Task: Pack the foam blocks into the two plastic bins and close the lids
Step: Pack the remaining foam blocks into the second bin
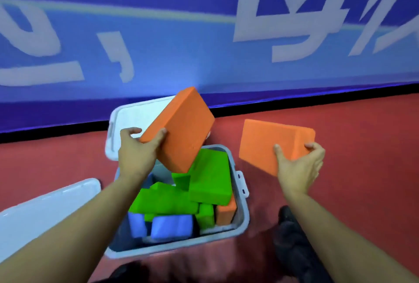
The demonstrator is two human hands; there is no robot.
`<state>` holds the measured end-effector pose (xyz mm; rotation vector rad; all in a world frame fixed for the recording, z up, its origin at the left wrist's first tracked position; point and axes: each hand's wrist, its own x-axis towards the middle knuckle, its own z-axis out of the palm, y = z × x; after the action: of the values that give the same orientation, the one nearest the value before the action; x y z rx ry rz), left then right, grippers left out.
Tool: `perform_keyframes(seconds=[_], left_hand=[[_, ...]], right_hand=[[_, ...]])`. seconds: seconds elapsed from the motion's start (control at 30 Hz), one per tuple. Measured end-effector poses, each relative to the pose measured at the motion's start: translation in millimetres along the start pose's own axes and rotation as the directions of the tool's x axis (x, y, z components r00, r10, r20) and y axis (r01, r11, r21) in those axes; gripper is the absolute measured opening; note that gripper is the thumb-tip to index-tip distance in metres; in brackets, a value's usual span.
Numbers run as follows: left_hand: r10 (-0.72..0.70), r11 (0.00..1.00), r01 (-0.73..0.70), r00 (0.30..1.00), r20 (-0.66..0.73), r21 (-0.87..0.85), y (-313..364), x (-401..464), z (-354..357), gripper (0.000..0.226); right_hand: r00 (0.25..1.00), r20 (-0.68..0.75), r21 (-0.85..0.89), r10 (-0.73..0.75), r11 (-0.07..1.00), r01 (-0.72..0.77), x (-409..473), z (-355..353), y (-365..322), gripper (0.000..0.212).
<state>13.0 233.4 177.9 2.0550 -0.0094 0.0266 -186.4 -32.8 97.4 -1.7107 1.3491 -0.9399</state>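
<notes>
My left hand gripped an orange foam block, tilted, above the grey bin. Right hand gripped a 2nd orange block beside it. Bin held green, blue & orange blocks; lid open behind.

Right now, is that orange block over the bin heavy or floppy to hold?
Probably light: the left hand holds the orange block by one corner. Likely stiff: it juts out tilted over the bin without sagging. Its matte surface looks grippy.

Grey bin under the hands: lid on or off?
Off. The grey bin is open-topped, green blocks and blue blocks showing inside; a white lid lies left of it.
</notes>
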Motion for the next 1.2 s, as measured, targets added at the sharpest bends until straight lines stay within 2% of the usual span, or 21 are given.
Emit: perform_keyframes(seconds=[0.1, 0.2, 0.3, 0.37, 0.43, 0.53, 0.6, 0.63, 0.7, 0.77, 0.83, 0.87, 0.93, 1.1, 1.2], left_hand=[[-0.141, 0.988, 0.135, 0.988, -0.071, -0.082, -40, -21, -52, 0.072], [-0.266, 0.952, 0.245, 0.959, -0.1, -0.184, -79, -39, -90, 0.086], [-0.362, 0.905, 0.337, 0.93, -0.055, -0.258, -113, -37, -100, 0.097], [-0.374, 0.909, 0.36, 0.927, -0.031, -0.209, -121, -29, -95, 0.094], [-0.35, 0.932, 0.345, 0.936, -0.027, -0.11, -114, -21, -88, 0.083], [-0.291, 0.955, 0.291, 0.957, -0.004, 0.065, -105, 1, -69, 0.066], [-0.323, 0.941, 0.315, 0.945, 0.051, 0.124, -104, 21, -55, 0.056], [-0.36, 0.925, 0.345, 0.93, 0.076, 0.158, -108, 32, -46, 0.06], [-0.447, 0.883, 0.418, 0.887, 0.114, 0.213, -125, 49, -26, 0.076], [-0.524, 0.84, 0.481, 0.839, 0.145, 0.251, -143, 54, -6, 0.092], [-0.509, 0.832, 0.435, 0.845, 0.162, 0.345, -156, 52, 6, 0.092], [-0.479, 0.827, 0.373, 0.859, 0.179, 0.421, -162, 53, 9, 0.094], [-0.472, 0.794, 0.288, 0.848, 0.243, 0.535, -165, 59, 4, 0.102], [-0.559, 0.822, 0.396, 0.696, 0.45, 0.41, -177, 56, -7, 0.095], [-0.547, 0.833, 0.383, 0.681, 0.487, 0.399, -190, 31, -6, 0.1]], right_hand=[[0.999, 0.031, 0.089, 0.028, 0.996, -0.03, -43, -5, -15, 0.091], [0.999, -0.011, 0.146, 0.034, 0.989, -0.032, -73, 3, -23, 0.082], [0.997, 0.023, 0.159, 0.072, 0.984, -0.074, -85, 14, -33, 0.08], [0.999, 0.033, 0.13, -0.001, 0.991, -0.003, -91, 23, -38, 0.079], [0.984, 0.017, 0.039, -0.176, 0.984, 0.175, -93, 36, -44, 0.078], [0.867, 0.105, -0.126, -0.487, 0.858, 0.497, -89, 59, -47, 0.087], [0.742, 0.239, -0.224, -0.626, 0.708, 0.67, -83, 77, -45, 0.097], [0.675, 0.312, -0.256, -0.668, 0.625, 0.737, -79, 86, -42, 0.099], [0.568, 0.45, -0.253, -0.689, 0.511, 0.821, -75, 105, -32, 0.099], [0.469, 0.598, -0.201, -0.65, 0.445, 0.873, -78, 118, -21, 0.09], [0.376, 0.721, -0.142, -0.582, 0.408, 0.902, -85, 124, -11, 0.081], [0.354, 0.771, -0.124, -0.53, 0.419, 0.899, -89, 124, -6, 0.077], [0.361, 0.819, -0.118, -0.446, 0.486, 0.866, -92, 120, 5, 0.068], [0.488, 0.738, -0.168, -0.466, 0.573, 0.802, -101, 116, 7, 0.05], [0.517, 0.713, -0.177, -0.474, 0.591, 0.787, -112, 123, -6, 0.054]])
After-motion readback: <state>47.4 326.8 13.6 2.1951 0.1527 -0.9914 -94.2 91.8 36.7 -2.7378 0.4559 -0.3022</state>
